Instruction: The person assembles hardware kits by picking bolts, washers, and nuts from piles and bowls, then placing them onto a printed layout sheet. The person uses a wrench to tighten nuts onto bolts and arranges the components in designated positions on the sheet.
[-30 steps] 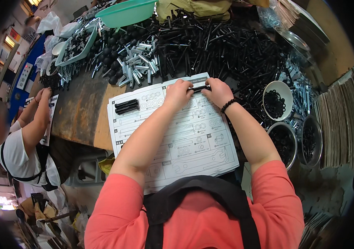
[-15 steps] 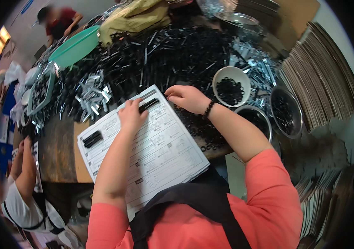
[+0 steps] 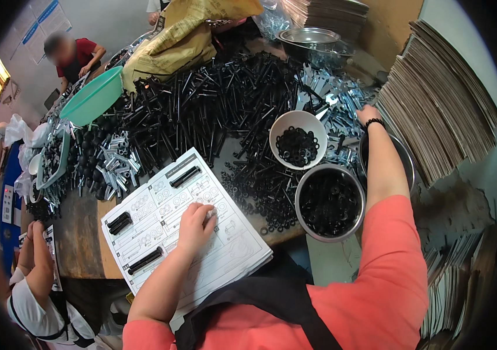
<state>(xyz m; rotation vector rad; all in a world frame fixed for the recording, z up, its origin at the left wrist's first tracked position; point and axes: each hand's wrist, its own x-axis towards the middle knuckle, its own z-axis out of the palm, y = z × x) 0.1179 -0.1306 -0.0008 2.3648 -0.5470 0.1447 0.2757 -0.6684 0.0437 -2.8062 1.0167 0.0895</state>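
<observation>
My left hand (image 3: 195, 228) rests on a stack of printed sheets (image 3: 236, 242), its fingers curled in; whatever they hold, if anything, is hidden. Black bolts lie in groups on the top sheet: one group (image 3: 185, 177) near the upper edge, another (image 3: 120, 223) at the left, a third (image 3: 145, 261) lower down. At the far right, my right hand (image 3: 368, 115) has its fingers bunched against a heap of silver open-ended wrenches (image 3: 344, 111). I cannot make out what is between those fingertips. The right forearm passes over a metal bowl (image 3: 403, 154).
A white bowl (image 3: 284, 123) of black rings and a steel bowl (image 3: 330, 201) of black washers stand right of the sheets. Black bolts (image 3: 202, 105) cover the table's back, near silver sleeves (image 3: 117, 163) and a green basin (image 3: 92, 96). Cardboard stacks (image 3: 435, 99) rise at right; a co-worker (image 3: 38, 280) is at left.
My right hand has moved from beside the sheets to the wrench heap. My left hand has drawn back from the upper bolts toward the sheet's middle. Bolts now show lower on the sheet.
</observation>
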